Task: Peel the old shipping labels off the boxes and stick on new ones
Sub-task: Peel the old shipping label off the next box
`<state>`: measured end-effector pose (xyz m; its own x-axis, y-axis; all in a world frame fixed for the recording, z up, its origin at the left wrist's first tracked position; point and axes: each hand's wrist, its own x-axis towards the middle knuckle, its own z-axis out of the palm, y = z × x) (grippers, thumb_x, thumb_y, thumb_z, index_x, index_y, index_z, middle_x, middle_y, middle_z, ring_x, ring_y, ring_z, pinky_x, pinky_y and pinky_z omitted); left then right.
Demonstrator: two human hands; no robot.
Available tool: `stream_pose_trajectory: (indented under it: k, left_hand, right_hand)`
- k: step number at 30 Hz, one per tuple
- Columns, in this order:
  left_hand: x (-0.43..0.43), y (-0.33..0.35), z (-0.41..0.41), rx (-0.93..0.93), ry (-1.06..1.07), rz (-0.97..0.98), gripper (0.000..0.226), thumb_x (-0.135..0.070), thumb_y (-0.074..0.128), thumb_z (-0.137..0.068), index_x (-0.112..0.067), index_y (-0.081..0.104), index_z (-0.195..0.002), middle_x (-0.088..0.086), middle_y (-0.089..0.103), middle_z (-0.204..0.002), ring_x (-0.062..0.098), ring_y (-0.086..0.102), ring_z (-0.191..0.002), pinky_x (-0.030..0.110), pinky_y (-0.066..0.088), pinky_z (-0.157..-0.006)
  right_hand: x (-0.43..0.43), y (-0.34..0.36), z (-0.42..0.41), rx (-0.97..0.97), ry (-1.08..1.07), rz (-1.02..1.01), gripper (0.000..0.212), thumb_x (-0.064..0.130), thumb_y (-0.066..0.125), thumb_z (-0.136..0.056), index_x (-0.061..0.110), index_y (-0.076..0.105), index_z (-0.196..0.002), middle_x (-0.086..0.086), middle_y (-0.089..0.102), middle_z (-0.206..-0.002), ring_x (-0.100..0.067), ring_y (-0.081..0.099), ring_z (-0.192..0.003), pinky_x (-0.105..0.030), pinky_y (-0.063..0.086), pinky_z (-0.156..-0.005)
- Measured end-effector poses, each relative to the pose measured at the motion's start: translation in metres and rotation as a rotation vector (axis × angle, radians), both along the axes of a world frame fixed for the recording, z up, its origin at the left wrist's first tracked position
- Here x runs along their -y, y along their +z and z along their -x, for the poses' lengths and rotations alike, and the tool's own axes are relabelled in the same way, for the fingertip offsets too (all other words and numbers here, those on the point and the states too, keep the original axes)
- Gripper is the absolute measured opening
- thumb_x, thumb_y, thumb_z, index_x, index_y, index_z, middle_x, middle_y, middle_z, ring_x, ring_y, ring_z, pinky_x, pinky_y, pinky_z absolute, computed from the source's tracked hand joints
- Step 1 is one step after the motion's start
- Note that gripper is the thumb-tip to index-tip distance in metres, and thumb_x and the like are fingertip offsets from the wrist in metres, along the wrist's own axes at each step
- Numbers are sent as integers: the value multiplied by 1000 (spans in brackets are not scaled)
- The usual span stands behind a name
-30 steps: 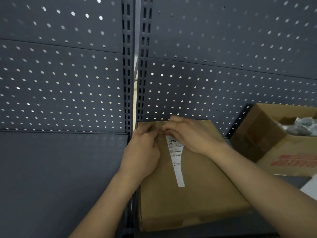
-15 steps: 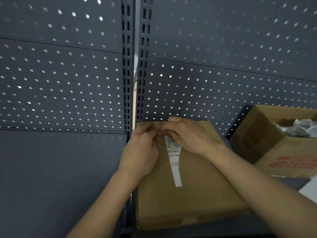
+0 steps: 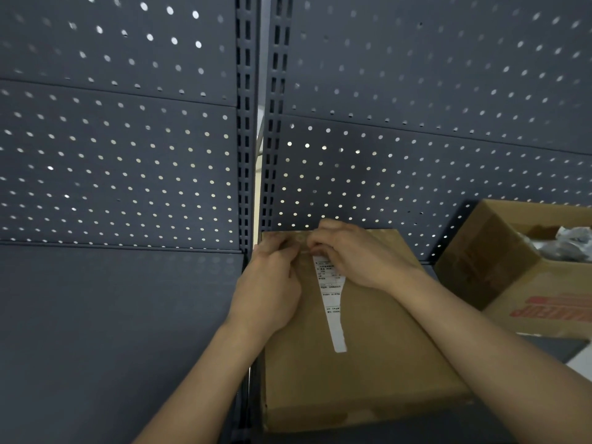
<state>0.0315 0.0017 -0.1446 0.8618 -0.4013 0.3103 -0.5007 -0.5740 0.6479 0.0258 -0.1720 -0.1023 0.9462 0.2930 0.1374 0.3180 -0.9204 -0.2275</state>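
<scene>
Shipping label (image 3: 332,302) is found on the top face of the closed box (image 3: 378,373), as a narrow white printed strip. It runs from under the right grip (image 3: 362,259) toward the near side of the box. Its far end is covered by the fingers of that grip, and its near end lies well short of the box's near edge.

The right grip is clamped on the far end of the label, with the fingers (image 3: 317,249) curled down onto it. The left grip (image 3: 269,285) is set just beside the right grip, on the left part of the box top. Its fingers are curled, with the tips at the far edge of the box, close to the label's end. Whether anything is pinched by the left grip cannot be told, as the fingertips are hidden. The two grips are nearly touching at the fingertips.

The box is laid flat on a dark shelf (image 3: 121,331), directly beneath both grips. Beyond the grips, a perforated back panel (image 3: 416,174) is seen, with slotted uprights (image 3: 246,129) beyond the left grip. To the right of the right grip, well apart from it, an open carton (image 3: 525,293) with red lettering is placed, and crumpled wrapping (image 3: 573,243) is seen inside it.
</scene>
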Motion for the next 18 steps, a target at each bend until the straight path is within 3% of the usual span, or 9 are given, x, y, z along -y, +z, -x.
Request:
stream_pose_trajectory:
  k: [6, 11, 15, 18]
  left_hand:
    - [0, 7, 5, -20, 35, -36, 49, -2, 37, -91, -18, 58, -131, -8, 41, -146, 17, 36, -134, 33, 42, -98]
    - [1, 6, 4, -22, 35, -40, 51, -2, 37, -90, -20, 57, -133, -9, 40, -147, 17, 35, -135, 35, 42, -101]
    - [1, 6, 5, -27, 34, -35, 52, -2, 37, -89, -22, 57, -132, -10, 41, -145, 16, 36, -134, 38, 44, -100]
    - [1, 6, 4, -22, 30, -40, 52, -2, 37, -88, -22, 58, -132, -10, 41, -144, 17, 37, -133, 40, 45, -99]
  right_hand:
    - [11, 0, 2, -2, -62, -211, 12, 15, 53, -98, 20, 57, -88, 8, 52, -91, -7, 49, -82, -12, 36, -69]
    - [9, -2, 0, -24, -38, -161, 8, 20, 56, -97, 23, 62, -93, 10, 53, -95, -6, 51, -82, -20, 40, -72]
    - [7, -1, 1, -14, -45, -74, 9, 23, 56, -97, 26, 64, -99, 15, 50, -96, -1, 49, -81, -10, 36, -67]
    - [4, -1, 1, 8, -27, -13, 11, 20, 53, -98, 26, 62, -100, 17, 47, -95, 1, 47, -78, -12, 32, -61]
